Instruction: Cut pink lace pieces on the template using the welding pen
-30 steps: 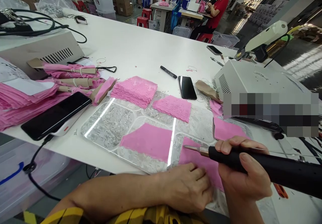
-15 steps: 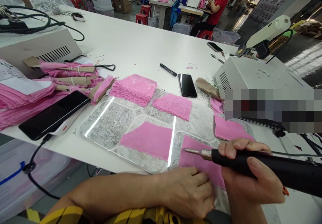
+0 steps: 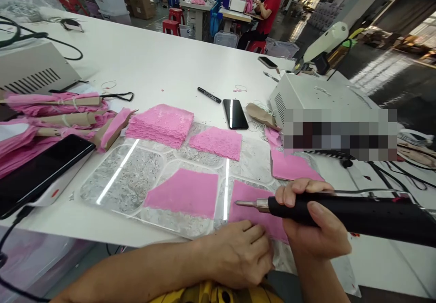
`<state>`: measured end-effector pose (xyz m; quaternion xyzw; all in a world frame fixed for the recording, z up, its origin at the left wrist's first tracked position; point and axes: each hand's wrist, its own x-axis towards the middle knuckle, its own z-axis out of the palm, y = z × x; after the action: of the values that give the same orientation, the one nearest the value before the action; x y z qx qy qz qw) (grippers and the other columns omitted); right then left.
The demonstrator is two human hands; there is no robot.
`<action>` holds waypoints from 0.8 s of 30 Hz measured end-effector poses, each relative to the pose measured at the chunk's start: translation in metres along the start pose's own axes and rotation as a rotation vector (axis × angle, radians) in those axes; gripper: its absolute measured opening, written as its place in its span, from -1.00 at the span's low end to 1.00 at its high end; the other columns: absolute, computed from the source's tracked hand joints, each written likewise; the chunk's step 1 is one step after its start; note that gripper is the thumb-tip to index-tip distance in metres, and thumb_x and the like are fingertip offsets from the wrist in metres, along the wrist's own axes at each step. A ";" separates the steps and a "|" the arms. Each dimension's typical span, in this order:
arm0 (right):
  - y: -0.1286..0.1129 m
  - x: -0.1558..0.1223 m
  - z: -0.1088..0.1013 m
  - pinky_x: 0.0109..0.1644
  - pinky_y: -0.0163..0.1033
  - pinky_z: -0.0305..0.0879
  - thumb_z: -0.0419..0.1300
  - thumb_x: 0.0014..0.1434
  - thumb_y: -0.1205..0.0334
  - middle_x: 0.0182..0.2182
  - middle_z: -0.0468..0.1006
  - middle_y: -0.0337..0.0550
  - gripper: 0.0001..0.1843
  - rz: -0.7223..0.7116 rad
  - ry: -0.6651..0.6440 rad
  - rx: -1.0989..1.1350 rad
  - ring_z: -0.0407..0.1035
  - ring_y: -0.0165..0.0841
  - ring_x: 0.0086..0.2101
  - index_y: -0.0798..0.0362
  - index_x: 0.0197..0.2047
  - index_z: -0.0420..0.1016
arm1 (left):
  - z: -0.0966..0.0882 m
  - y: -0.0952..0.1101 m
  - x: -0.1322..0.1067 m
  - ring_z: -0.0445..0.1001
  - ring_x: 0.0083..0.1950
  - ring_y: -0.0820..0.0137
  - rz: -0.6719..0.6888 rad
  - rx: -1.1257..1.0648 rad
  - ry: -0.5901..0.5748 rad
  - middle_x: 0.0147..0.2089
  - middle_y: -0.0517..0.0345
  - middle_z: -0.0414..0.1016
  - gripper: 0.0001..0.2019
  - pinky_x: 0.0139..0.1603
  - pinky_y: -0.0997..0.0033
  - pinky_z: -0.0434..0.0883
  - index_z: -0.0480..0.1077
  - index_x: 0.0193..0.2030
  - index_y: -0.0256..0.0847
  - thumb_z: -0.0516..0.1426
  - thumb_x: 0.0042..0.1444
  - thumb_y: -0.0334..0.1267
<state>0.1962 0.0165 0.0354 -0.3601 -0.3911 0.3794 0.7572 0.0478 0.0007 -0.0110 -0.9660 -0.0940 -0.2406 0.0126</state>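
My right hand (image 3: 316, 223) is wrapped round a black-handled tool (image 3: 306, 210) with a tapered metal tip, shaped like a thick soldering iron. The tip points left, over a pink fabric piece (image 3: 247, 198); I cannot tell whether it touches. Fingers curled, my left hand (image 3: 240, 255) rests at the near edge of that piece; whatever it may hold is hidden. Left of it, another pink piece (image 3: 185, 191) lies flat on a marbled glossy board (image 3: 127, 176). Behind are a tall stack of pink lace pieces (image 3: 160, 126) and a lower stack (image 3: 218, 141).
A phone (image 3: 235, 114) and marker (image 3: 209, 95) lie beyond the board. At left are pink bundles (image 3: 64, 103), a large phone (image 3: 44, 171) and a vented box (image 3: 37, 69). Another box (image 3: 327, 96) and folded pink fabric (image 3: 293, 164) stand right. A person in red (image 3: 272, 10) sits far back.
The view has shifted, so the table items appear further left. Both hands keep nearly the same pose, and the tool tip still hovers over or rests on the same pink piece.
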 end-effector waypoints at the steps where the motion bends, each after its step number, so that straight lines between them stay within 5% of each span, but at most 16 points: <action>1: -0.003 0.003 -0.002 -0.52 -0.25 0.29 0.15 -0.12 0.33 -0.49 0.42 -0.28 -0.88 -0.018 0.055 0.002 0.28 -0.48 -0.59 0.06 -0.40 0.41 | -0.001 -0.001 0.000 0.47 -0.21 0.35 0.003 -0.010 0.024 -0.24 -0.06 0.51 -0.77 -0.18 0.36 0.43 0.43 -0.25 -0.32 0.02 0.33 -0.26; 7: -0.012 0.013 -0.019 -0.47 -0.25 0.30 0.14 -0.20 0.34 -0.50 0.39 -0.31 -0.86 -0.139 0.316 -0.066 0.29 -0.47 -0.57 0.05 -0.45 0.38 | -0.001 -0.003 0.001 0.48 0.02 0.19 -0.106 0.000 0.167 -0.08 -0.15 0.52 -0.78 0.13 0.15 0.39 0.44 -0.10 -0.42 0.08 0.29 -0.28; 24: 0.006 0.010 -0.010 -0.39 -0.20 0.38 0.20 -0.12 0.36 -0.43 0.40 -0.30 -0.84 -0.120 0.189 -0.115 0.33 -0.47 -0.53 0.04 -0.37 0.40 | 0.003 -0.002 0.000 0.42 0.12 0.12 -0.175 -0.013 0.065 0.05 -0.14 0.48 -0.65 0.14 0.15 0.34 0.43 -0.01 -0.41 0.07 0.30 -0.13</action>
<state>0.2066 0.0253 0.0288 -0.4131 -0.3599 0.2746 0.7902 0.0490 0.0030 -0.0142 -0.9457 -0.1762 -0.2728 -0.0117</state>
